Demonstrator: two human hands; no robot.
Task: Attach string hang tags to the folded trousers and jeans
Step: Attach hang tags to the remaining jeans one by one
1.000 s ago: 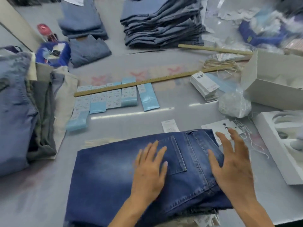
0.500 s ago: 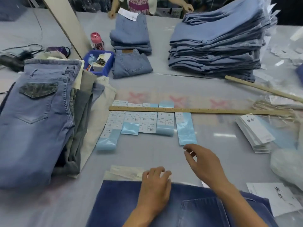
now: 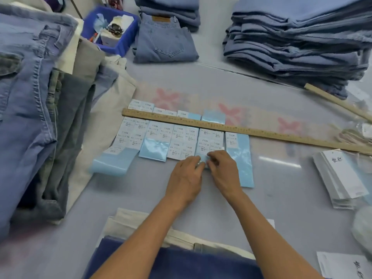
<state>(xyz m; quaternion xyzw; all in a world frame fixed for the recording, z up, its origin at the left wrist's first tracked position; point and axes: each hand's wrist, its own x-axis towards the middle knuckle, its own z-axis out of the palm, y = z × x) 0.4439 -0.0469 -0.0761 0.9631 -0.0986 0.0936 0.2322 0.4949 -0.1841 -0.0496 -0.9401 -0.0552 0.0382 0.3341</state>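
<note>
Jeans (image 3: 177, 264) lie folded at near edge, well back from both hands, no tag on yet. Left hand (image 3: 186, 178) & right hand (image 3: 223, 172) meet at a label strip (image 3: 209, 146), fingertips pinching its lower end. Risk: sticker tears or neighbour strips shift, since only ruler (image 3: 241, 129) beyond the grip pins them.

Before you, strips of pale-blue backing paper carrying white printed size labels (image 3: 177, 141) lie flat in a row, pinned under a long wooden ruler (image 3: 241, 129). Dark-blue folded denim jeans (image 3: 177, 262) sit at the near edge. To your right, a fanned stack of white card hang tags (image 3: 342, 178) rests flat.
</note>
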